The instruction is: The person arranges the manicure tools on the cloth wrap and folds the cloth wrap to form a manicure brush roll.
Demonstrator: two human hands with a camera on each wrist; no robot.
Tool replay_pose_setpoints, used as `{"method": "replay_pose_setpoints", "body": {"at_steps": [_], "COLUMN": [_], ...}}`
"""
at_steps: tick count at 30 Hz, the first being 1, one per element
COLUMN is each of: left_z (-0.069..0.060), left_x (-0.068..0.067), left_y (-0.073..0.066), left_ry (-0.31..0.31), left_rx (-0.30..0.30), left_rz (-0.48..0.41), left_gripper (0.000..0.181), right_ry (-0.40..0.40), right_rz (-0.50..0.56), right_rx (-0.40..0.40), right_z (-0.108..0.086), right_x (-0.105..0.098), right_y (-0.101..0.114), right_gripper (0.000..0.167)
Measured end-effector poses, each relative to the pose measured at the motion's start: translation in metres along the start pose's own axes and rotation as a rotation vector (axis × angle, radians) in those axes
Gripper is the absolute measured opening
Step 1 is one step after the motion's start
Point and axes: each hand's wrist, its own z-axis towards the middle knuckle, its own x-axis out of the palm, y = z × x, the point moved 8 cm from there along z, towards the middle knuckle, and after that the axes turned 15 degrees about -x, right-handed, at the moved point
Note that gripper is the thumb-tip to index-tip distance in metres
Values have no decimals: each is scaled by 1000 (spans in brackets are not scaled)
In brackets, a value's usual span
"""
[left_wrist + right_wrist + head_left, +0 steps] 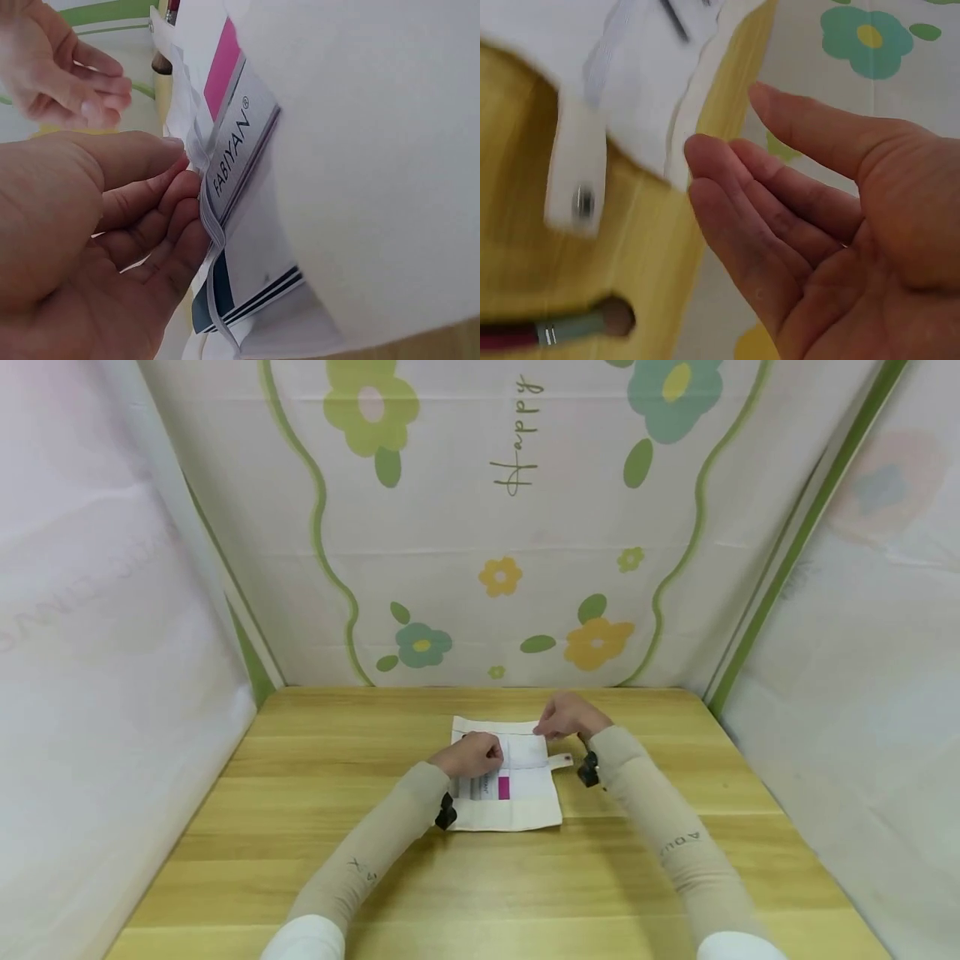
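Observation:
A white fabric brush roll (517,814) lies unfolded on the wooden table, with a snap strap (577,172) sticking out on its right. My left hand (90,232) is over the roll's left part. Its thumb and curled fingers pinch a thin white elastic band (214,300) that runs across the roll. Under the band is a flat item printed FABIYAN (236,142) with a pink block; dark-edged layers show below. By the roll's far right corner, my right hand (802,217) has its fingers loosely bent, with nothing held; in the right wrist view its fingertips are beside the edge.
A makeup brush (581,326) with a dark red handle lies on the table (337,760) near the strap. Flower-printed cloth (465,527) hangs behind the table, and more cloth flanks both sides.

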Motion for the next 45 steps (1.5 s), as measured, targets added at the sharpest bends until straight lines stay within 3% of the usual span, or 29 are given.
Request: {"method": "replay_pose_setpoints", "body": {"at_steps": [5, 10, 15, 21, 26, 35, 45], "left_z": [1, 4, 4, 3, 5, 12, 8], "left_x": [-1, 0, 2, 4, 6, 15, 12], "left_y": [-3, -7, -11, -14, -19, -18, -27], "left_ry": [-3, -5, -4, -8, -7, 3, -7], "left_rx": [38, 45, 33, 41, 56, 47, 36], "left_rz": [-10, -9, -9, 4, 22, 69, 106], "left_gripper": [10, 8, 7, 8, 11, 12, 7], "right_ry": [-27, -42, -84, -113, -147, -174, -152], "right_rz": [-133, -163, -171, -165, -208, -151, -134], "right_rx": [-43, -83, -78, 3, 62, 111, 155], "right_z": [-20, -38, -51, -57, -62, -70, -68], "right_x": [-31, -42, -44, -44, -46, -41, -42], "right_y": [-16, -40, -64, -96, -112, -120, -126], "right_gripper": [21, 51, 59, 51, 21, 23, 23]}}
